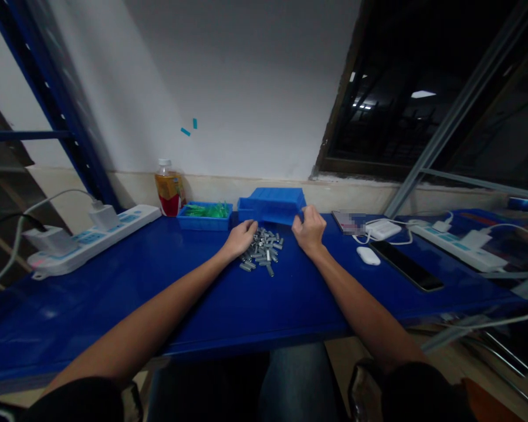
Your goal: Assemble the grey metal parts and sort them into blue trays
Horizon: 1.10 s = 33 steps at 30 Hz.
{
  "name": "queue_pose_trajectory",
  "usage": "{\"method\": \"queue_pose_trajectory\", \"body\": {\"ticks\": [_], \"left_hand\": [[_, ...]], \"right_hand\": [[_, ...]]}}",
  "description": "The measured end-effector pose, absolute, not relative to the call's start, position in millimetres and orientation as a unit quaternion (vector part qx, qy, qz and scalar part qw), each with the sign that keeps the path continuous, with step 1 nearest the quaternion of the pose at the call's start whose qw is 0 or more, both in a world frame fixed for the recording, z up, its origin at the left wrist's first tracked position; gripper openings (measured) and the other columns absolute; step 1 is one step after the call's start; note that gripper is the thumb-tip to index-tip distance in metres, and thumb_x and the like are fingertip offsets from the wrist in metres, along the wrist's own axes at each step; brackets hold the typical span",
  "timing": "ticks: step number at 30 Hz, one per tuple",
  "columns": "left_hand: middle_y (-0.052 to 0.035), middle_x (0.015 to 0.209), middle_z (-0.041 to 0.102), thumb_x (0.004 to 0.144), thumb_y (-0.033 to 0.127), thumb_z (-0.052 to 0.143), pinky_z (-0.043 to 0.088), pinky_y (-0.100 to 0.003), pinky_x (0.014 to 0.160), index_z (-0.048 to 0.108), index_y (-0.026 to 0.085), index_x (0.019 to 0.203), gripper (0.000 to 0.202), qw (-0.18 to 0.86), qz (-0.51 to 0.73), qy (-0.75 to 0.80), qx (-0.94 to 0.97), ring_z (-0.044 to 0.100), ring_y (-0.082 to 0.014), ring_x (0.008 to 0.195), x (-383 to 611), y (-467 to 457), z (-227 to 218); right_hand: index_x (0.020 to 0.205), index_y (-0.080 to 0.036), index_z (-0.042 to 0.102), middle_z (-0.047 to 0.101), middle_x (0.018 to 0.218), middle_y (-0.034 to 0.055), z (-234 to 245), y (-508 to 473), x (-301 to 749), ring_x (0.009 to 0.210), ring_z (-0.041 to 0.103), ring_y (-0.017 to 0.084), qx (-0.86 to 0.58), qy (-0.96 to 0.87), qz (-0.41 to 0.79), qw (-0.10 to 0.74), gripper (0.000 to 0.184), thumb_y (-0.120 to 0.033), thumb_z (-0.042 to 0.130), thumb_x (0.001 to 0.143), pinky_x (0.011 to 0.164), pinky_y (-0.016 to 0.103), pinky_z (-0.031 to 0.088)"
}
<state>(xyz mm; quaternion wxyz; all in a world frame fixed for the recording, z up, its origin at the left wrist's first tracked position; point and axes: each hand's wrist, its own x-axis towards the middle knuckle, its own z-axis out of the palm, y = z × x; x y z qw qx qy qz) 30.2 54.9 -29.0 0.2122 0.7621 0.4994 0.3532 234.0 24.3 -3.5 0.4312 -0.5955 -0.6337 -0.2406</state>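
A blue plastic bin (278, 199) is tipped on its side at the back of the table, its open side turned towards me. My right hand (309, 228) is closed on the bin's right edge. My left hand (241, 239) has its fingers curled, by the bin's lower left corner and against the left side of a pile of small grey metal pieces (264, 249). Whatever its fingers may hold is hidden. The pile lies loose between both hands, in front of the bin. Left of it, a shallow blue tray (205, 223) holds green pieces.
On the blue table (193, 293), a drink bottle (167, 190) stands behind the tray. Left lies a white power strip (99, 237). To the right are a phone (407, 266), a white earbud case (368, 255), a charger with cables (382, 229) and another power strip (460, 246).
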Motion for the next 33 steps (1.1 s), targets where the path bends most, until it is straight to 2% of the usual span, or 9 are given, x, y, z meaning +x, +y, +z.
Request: {"method": "queue_pose_trajectory", "body": {"ticks": [3, 7, 11, 14, 19, 22, 29, 33], "left_hand": [[-0.0094, 0.114, 0.063, 0.087, 0.043, 0.035, 0.039, -0.033, 0.096, 0.064, 0.017, 0.105, 0.042, 0.194, 0.330, 0.476, 0.792, 0.055, -0.0252, 0.109, 30.3, 54.8, -28.4], [-0.0101, 0.106, 0.065, 0.089, 0.044, 0.028, 0.039, -0.034, 0.094, 0.065, 0.016, 0.097, 0.047, 0.125, 0.305, 0.458, 0.826, 0.056, -0.0240, 0.104, 25.6, 57.9, -26.5], [-0.0125, 0.109, 0.064, 0.090, 0.047, 0.023, 0.038, -0.035, 0.095, 0.065, 0.015, 0.096, 0.053, 0.110, 0.306, 0.474, 0.818, 0.055, -0.0251, 0.106, 21.2, 67.3, -23.1], [-0.0125, 0.110, 0.064, 0.090, 0.051, 0.021, 0.038, -0.035, 0.096, 0.065, 0.015, 0.097, 0.057, 0.138, 0.285, 0.464, 0.827, 0.056, -0.0256, 0.107, 21.7, 78.0, -21.7], [-0.0087, 0.109, 0.065, 0.089, 0.056, 0.017, 0.039, -0.033, 0.095, 0.065, 0.019, 0.098, 0.061, 0.187, 0.212, 0.410, 0.867, 0.056, -0.0251, 0.108, 27.2, 94.2, -23.1], [-0.0087, 0.115, 0.063, 0.090, 0.056, 0.014, 0.037, -0.034, 0.096, 0.063, 0.017, 0.104, 0.064, 0.178, 0.181, 0.389, 0.886, 0.054, -0.0247, 0.111, 32.0, 100.4, -21.1], [-0.0074, 0.133, 0.050, 0.092, 0.054, 0.017, 0.030, -0.032, 0.102, 0.051, 0.018, 0.124, 0.059, 0.138, 0.088, 0.322, 0.933, 0.045, -0.0226, 0.121, 42.3, 105.3, -8.7], [-0.0047, 0.136, 0.047, 0.092, 0.055, 0.014, 0.027, -0.036, 0.104, 0.051, 0.023, 0.125, 0.060, 0.131, 0.056, 0.304, 0.942, 0.041, -0.0230, 0.124, 41.4, 99.1, -9.6]], "right_hand": [[0.086, -0.017, 0.050, 0.054, 0.081, 0.0088, 3.4, 33.8, 253.6, 0.081, 0.053, 0.023, -0.654, -0.543, -0.200, 0.487, 0.014, -0.019, 0.041, 0.076, 0.075, 0.034, 0.041], [0.082, -0.019, 0.049, 0.051, 0.070, 0.0018, 4.8, 56.8, 292.9, 0.069, 0.051, 0.017, -0.741, -0.369, 0.012, 0.561, 0.015, -0.016, 0.048, 0.067, 0.061, 0.027, 0.041], [0.065, -0.018, 0.048, 0.043, 0.052, -0.0037, -4.9, 81.3, 329.6, 0.048, 0.042, 0.011, -0.745, -0.343, 0.149, 0.553, 0.006, -0.013, 0.050, 0.061, 0.041, 0.021, 0.032], [0.060, -0.017, 0.048, 0.042, 0.047, -0.0049, -14.4, 96.3, 345.7, 0.041, 0.038, 0.009, -0.740, -0.344, 0.209, 0.538, 0.007, -0.012, 0.053, 0.060, 0.035, 0.020, 0.026], [0.063, -0.015, 0.053, 0.045, 0.048, -0.0051, -25.3, 118.5, 354.2, 0.039, 0.037, 0.008, -0.742, -0.340, 0.230, 0.529, 0.007, -0.014, 0.059, 0.060, 0.034, 0.020, 0.025], [0.065, -0.013, 0.058, 0.048, 0.049, -0.0040, -28.5, 131.3, 355.5, 0.040, 0.039, 0.009, -0.745, -0.355, 0.222, 0.520, 0.007, -0.017, 0.061, 0.061, 0.036, 0.020, 0.028], [0.074, -0.011, 0.068, 0.060, 0.057, 0.0018, -35.0, 155.9, 360.3, 0.055, 0.055, 0.014, -0.752, -0.404, 0.174, 0.491, 0.019, -0.025, 0.063, 0.063, 0.050, 0.021, 0.038], [0.079, -0.011, 0.069, 0.066, 0.066, 0.0053, -38.4, 162.4, 360.5, 0.061, 0.059, 0.016, -0.757, -0.418, 0.151, 0.478, 0.024, -0.029, 0.063, 0.065, 0.054, 0.022, 0.041]]}}
